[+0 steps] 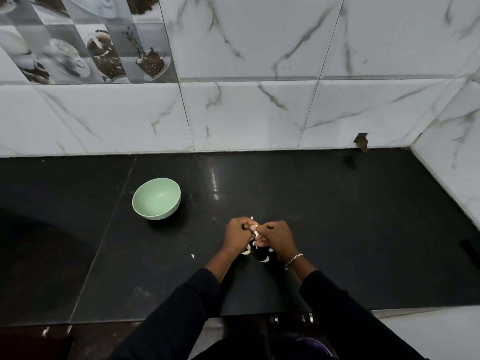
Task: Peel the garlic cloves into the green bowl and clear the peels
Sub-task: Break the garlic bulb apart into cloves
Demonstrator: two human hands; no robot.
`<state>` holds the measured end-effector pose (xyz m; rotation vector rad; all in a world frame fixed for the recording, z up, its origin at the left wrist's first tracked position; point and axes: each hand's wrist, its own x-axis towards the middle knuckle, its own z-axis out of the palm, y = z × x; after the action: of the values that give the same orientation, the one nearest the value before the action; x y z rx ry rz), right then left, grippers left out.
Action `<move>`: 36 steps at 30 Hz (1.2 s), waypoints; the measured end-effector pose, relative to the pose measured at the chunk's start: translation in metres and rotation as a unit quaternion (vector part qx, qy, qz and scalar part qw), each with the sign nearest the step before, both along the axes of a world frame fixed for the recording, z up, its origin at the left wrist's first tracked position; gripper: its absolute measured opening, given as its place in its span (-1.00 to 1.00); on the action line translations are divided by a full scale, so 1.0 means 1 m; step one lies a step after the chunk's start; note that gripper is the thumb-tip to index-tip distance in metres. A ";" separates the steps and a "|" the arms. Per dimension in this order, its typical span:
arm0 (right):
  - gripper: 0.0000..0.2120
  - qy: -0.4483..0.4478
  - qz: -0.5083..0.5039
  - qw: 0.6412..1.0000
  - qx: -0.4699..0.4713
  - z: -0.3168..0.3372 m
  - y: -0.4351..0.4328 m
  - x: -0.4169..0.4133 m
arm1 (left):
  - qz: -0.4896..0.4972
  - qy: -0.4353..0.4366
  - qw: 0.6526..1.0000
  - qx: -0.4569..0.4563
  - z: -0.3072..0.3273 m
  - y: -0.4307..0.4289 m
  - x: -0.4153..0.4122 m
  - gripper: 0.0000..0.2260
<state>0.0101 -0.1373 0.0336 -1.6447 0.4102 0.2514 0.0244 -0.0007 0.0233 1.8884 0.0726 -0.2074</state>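
– Between the two hands, just right of counter centre: what's held?
– One garlic clove (255,230). The left hand (237,235) and right hand (277,236) are together, knuckles nearly meeting. Fingers of both are curled in and pinching the clove. Only a pale strip of it shows in the gap; fingers hide the rest.
– Are the hands resting on the surface?
– Cannot tell from this angle.
– Green bowl (156,201)?
– At 10 o'clock from the hands, well apart from them. It sits upright on the black counter (350,229). Its inside shows smooth green wall and floor only.
– Where are the peels (246,252)?
– Loose on the counter. The main cluster is at 6 o'clock, directly under the hands, with one curled piece (265,260) nearest the camera. A small scrap (251,217) lies at 12 o'clock, just past the knuckles. A white speck (192,256) lies at 8 o'clock, off the left wrist.
– And around that?
– Dark sleeves on both arms, a chain bracelet (294,258) on the right wrist. The marble-look wall tiles (259,113) run across at 12 o'clock, and a coffee-print tile panel (91,48) sits at 11 o'clock. There is a chipped hole (361,142) at 1 o'clock, where wall meets counter.
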 end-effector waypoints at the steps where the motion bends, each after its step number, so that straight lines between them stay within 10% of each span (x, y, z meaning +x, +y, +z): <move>1: -0.85 0.005 -0.005 1.000 0.022 0.001 -0.001 0.000 | 0.006 0.016 1.000 -0.022 -0.001 0.000 0.000 -0.86; 7: -0.83 0.018 -0.017 0.998 0.054 0.006 -0.006 0.004 | 0.029 0.108 0.983 -0.149 -0.001 -0.001 -0.001 -0.89; 15: -0.90 -0.014 0.054 0.994 -0.090 -0.003 -0.014 0.005 | 0.028 0.140 0.979 -0.145 0.002 0.005 -0.004 -0.92; 25: -0.75 -0.054 0.169 0.983 -0.052 0.003 -0.011 0.007 | 0.036 0.114 0.982 -0.145 0.004 0.006 -0.002 -0.95; 36: -0.90 -0.037 0.074 0.996 -0.014 0.000 -0.012 0.008 | 0.048 0.136 0.981 -0.131 0.003 0.010 0.002 -0.89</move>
<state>0.0182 -0.1494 0.0334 -1.7083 0.2372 0.2942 0.0261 0.0098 0.0267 1.5809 0.3081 -0.3890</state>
